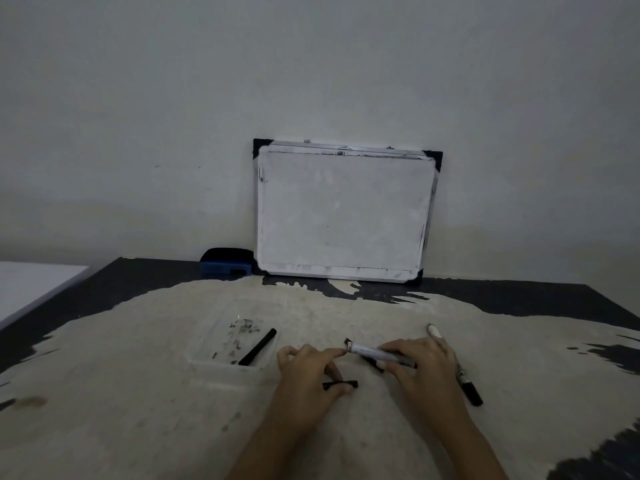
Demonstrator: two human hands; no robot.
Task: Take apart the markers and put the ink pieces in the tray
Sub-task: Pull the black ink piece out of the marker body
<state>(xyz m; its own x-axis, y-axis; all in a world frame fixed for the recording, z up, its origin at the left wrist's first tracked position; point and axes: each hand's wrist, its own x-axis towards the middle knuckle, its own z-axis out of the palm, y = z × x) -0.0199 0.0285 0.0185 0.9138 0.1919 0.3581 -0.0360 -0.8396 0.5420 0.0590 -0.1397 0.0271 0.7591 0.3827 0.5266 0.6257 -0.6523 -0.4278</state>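
White marker barrel (379, 355) is gripped in the right hand (420, 367), the left hand (308, 370) pinching its tip end. Left of that grip, a black ink piece (257, 347) lies in the clear tray (221, 341); a capped marker (469, 386) lies right.

Dim, flat, grey-tinted light; soft focus throughout; wide-angle bowing at edges.
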